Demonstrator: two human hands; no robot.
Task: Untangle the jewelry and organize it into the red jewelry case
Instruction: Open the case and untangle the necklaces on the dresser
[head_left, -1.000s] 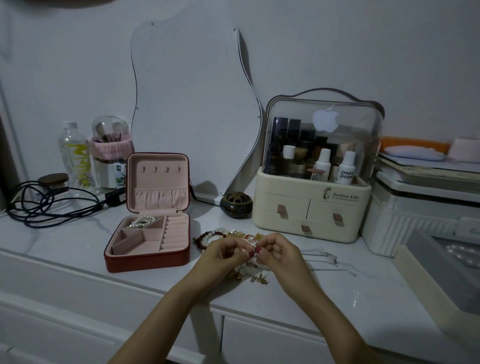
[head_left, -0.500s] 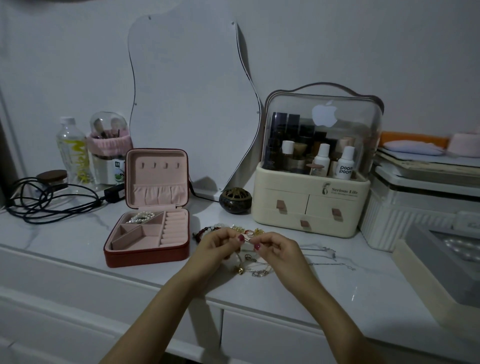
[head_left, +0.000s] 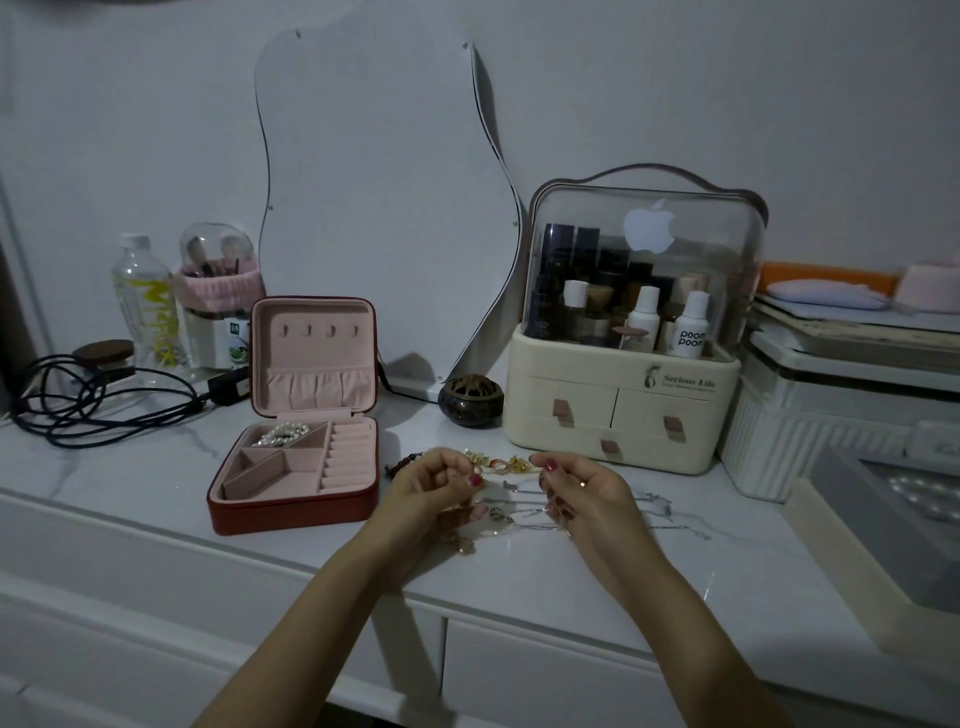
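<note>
Fingers on both your hands are curled in a pinch over the jewelry pile (head_left: 498, 499), which lies on the white counter (head_left: 597, 582) directly under and between them. Your left hand (head_left: 431, 486) pinches what looks like the end of a thin chain (head_left: 519, 488), thumb and forefinger pressed together; your right hand (head_left: 582, 491) pinches near the other end, though the chain is too fine and the light too dim to be sure just where each hand meets it. The hands are near each other but apart, with gold rings and charms (head_left: 498, 462) showing in the gap just beyond them. A dark bead bracelet (head_left: 402, 465) peeks out behind your left hand. More silver chain (head_left: 660, 506) trails across the counter past your right hand.

Just beside your left hand, on its outer side, the red jewelry case (head_left: 296, 467) sits open with its lid upright, and a pearl piece (head_left: 283, 434) lies in its far compartment. Beyond your right hand stands a cream cosmetics organizer (head_left: 618, 410), and a small dark round pot (head_left: 470, 400) sits beyond the gap between your hands.
</note>
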